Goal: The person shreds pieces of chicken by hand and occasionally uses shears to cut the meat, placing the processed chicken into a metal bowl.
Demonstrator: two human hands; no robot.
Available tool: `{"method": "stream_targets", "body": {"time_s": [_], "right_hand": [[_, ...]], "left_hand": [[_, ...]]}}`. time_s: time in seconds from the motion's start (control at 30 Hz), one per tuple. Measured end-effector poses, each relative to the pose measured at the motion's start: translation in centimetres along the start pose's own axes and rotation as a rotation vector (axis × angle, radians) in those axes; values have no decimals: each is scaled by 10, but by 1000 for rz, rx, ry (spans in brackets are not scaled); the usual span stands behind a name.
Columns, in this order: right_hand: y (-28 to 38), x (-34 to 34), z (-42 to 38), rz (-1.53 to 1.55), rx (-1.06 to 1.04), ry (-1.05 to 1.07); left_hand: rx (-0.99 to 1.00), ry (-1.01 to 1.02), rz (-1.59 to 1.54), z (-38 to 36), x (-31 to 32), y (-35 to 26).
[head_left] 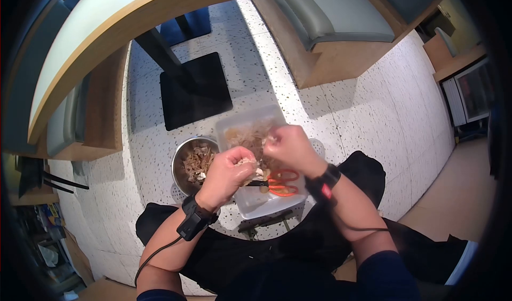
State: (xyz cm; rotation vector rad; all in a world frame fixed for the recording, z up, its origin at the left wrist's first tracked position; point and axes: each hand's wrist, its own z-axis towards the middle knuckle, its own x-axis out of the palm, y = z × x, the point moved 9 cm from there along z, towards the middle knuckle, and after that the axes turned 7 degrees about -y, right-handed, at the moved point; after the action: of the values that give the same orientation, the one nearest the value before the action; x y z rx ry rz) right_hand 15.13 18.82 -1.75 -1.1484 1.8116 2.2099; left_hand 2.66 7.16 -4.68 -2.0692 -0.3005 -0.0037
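My left hand (pixel 228 177) is closed on a whitish piece of meat, over the gap between the bowl and the tub. Farther right, my right hand (pixel 292 147) is raised above the tub with its fingers pinched; a small pale shred shows at the fingertips, slightly blurred. Below them is a translucent plastic tub (pixel 250 209) with brownish meat pieces in its far part. Scissors (pixel 282 182) with orange handles lie at the tub's near part, their blades partly hidden by my left hand. Left of the tub, a metal bowl (pixel 175 167) contains shredded brown meat (pixel 197 162).
A curved light tabletop (pixel 106 15) with a wooden edge spans the upper left. Its black pedestal base (pixel 196 95) stands on the speckled floor (pixel 341 114). A padded bench (pixel 341 18) is at upper right, another bench (pixel 69 119) at left. Cables run from both wristbands.
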Motion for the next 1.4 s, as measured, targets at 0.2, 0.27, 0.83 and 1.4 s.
{"method": "stream_targets", "body": {"time_s": [0.2, 0.27, 0.83, 1.4], "right_hand": [[-13, 14, -9, 182, 273, 221], [-16, 23, -13, 164, 270, 290], [30, 14, -19, 226, -105, 143], [25, 0, -15, 302, 30, 80]], "left_hand": [[208, -139, 269, 8, -17, -19], [204, -129, 350, 10, -18, -14], [-5, -18, -451, 13, -12, -4], [131, -13, -31, 9, -4, -22]]}}
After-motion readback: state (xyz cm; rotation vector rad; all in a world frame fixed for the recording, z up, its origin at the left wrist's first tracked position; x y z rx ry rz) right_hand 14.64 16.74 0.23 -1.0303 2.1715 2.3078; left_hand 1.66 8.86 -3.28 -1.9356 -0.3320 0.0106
